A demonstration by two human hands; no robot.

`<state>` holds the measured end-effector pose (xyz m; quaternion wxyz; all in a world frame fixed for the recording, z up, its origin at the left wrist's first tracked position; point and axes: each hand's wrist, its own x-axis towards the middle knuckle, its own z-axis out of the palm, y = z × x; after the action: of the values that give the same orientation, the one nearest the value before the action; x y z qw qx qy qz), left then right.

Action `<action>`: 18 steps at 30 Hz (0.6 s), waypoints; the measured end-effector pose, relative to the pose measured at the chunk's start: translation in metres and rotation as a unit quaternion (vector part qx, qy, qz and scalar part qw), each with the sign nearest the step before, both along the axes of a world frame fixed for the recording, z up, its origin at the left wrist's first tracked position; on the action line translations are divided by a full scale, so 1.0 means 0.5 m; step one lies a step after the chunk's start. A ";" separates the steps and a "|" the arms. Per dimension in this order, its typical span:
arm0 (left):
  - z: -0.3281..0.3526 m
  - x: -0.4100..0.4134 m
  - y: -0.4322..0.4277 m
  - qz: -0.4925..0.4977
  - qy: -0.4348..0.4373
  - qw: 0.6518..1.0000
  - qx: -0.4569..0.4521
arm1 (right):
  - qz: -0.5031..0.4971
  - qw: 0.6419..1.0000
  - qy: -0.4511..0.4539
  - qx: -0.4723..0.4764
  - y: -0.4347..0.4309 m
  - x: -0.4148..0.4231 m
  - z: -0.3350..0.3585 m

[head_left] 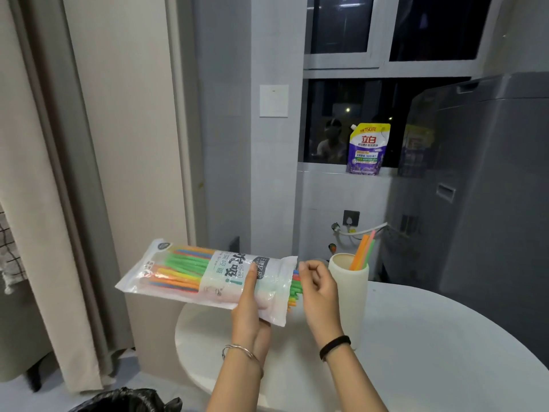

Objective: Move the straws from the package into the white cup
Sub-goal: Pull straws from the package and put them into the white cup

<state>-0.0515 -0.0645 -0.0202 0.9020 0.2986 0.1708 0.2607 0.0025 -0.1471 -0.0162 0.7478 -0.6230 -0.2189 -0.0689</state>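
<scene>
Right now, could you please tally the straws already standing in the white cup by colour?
Orange straws: 1
Pink straws: 1
Green straws: 1
Total: 3 showing above the rim of the white cup; any others hidden behind them cannot be told.

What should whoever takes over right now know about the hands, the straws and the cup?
Left hand: holds the clear plastic straw package level above the round white table, open end toward the cup.
Right hand: at the open end, fingers curled by the protruding straw tips; whether it pinches one is unclear.
Tall white cup: upright on the table, a few orange, pink and green straws already in it.
Left: most coloured straws remain in the package.
</scene>
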 end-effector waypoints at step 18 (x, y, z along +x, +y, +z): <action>-0.023 0.021 0.001 -0.029 -0.020 0.997 -0.076 | -0.087 0.982 0.104 0.129 -0.083 0.018 0.044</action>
<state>-0.0412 -0.0638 -0.0316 0.9325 0.2291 0.1630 0.2267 0.0117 -0.1886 0.0058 0.8319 -0.5413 -0.0744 -0.0965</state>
